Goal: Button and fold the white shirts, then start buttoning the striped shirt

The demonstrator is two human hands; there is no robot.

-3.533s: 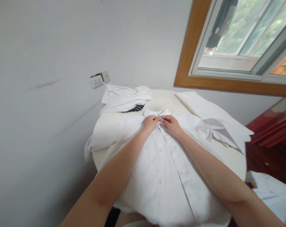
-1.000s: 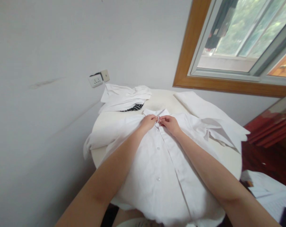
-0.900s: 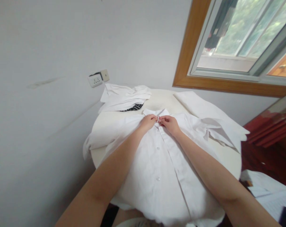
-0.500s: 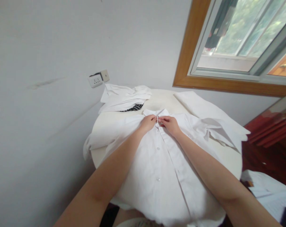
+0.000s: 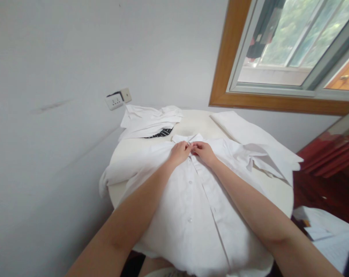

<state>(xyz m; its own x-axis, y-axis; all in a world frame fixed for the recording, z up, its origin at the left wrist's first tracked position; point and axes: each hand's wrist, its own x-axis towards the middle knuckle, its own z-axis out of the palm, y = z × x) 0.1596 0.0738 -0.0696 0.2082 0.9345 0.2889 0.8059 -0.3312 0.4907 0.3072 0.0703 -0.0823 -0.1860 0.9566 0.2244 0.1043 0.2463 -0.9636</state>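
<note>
A white button-up shirt [image 5: 197,215] lies face up on a round cream table [image 5: 191,123], collar at the far side. My left hand [image 5: 179,151] and my right hand [image 5: 202,151] meet just below the collar [image 5: 187,137]. Both pinch the placket at the top button, fingertips touching. The button itself is hidden by my fingers. Two lower buttons show along the placket.
A second white garment with a black striped piece [image 5: 151,122] lies at the table's far left. Folded white cloth [image 5: 243,129] drapes the far right. A wall socket [image 5: 116,100] and a wood-framed window [image 5: 278,57] are behind. Red furniture [image 5: 327,161] and papers [image 5: 327,234] stand at the right.
My fingertips have closed together over the top of the placket, where a small loop of cloth showed between them before. The view has shifted slightly.
</note>
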